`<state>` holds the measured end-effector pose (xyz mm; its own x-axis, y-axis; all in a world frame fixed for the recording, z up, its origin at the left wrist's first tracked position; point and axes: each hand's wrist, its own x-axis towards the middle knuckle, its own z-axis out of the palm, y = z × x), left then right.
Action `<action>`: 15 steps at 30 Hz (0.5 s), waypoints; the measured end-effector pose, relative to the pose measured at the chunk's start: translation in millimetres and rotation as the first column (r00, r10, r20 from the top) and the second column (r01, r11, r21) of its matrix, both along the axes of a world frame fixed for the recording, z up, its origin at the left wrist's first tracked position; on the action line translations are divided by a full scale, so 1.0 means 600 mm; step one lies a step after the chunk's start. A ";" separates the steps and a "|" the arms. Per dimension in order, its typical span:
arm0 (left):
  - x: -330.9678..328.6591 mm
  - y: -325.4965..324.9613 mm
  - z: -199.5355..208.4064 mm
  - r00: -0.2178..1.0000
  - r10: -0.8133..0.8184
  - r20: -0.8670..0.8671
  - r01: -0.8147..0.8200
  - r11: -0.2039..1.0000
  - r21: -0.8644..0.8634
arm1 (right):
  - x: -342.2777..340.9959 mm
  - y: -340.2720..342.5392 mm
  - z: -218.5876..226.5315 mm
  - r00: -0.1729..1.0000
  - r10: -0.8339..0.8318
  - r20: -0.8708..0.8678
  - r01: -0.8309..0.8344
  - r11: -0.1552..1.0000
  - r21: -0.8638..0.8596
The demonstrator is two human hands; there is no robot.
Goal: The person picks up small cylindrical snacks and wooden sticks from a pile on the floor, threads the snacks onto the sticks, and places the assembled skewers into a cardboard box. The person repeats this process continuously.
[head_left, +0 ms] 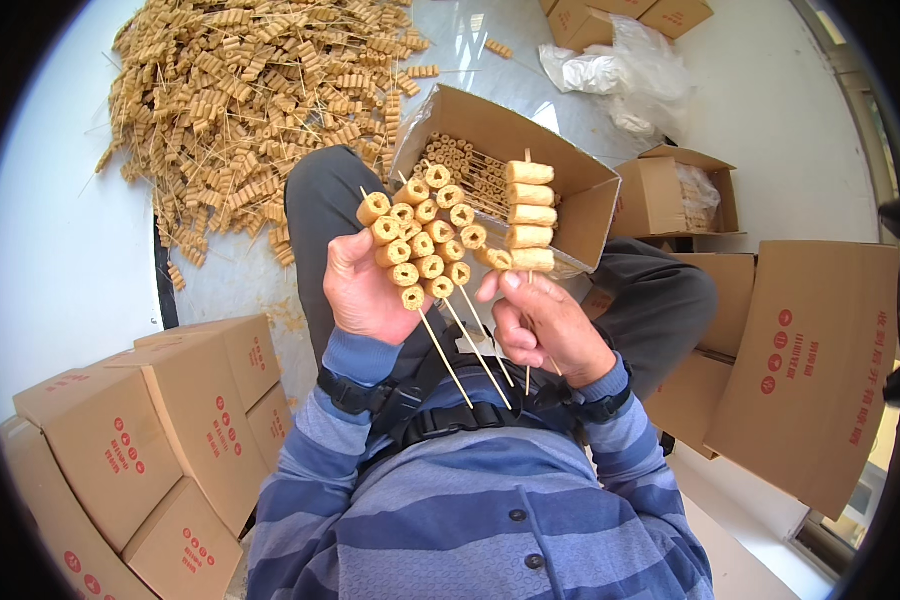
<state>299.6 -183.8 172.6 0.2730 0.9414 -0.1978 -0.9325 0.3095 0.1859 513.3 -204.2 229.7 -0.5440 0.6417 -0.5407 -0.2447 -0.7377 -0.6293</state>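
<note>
My left hand is closed round the side of a bunch of skewers, each threaded with short, hollow, golden-tan food rolls. The rolls' open ends face up, and the bare sticks point back toward my body. Just to the right, my right hand pinches the lower stick of a skewer whose rolls lie side-on in a column. Another skewer slants between the two hands; its lower end reaches my right fingertips. Beyond my hands stands an open cardboard box with rows of similar skewers inside.
A large heap of loose skewers covers the floor at the far left. Closed cartons are stacked at the near left. On the right are an opened carton and a big cardboard flap. Clear plastic sheeting lies at the back.
</note>
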 end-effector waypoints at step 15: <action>-0.004 -0.002 -0.007 0.997 -0.076 -0.028 0.077 0.996 0.043 | -0.018 -0.015 -0.029 0.977 0.166 -0.134 -0.179 0.980 -0.089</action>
<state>297.1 -185.0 168.2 0.3401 0.9259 -0.1644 -0.9008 0.3710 0.2255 502.6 -213.0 212.3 -0.7092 0.4783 -0.5179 -0.1806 -0.8334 -0.5223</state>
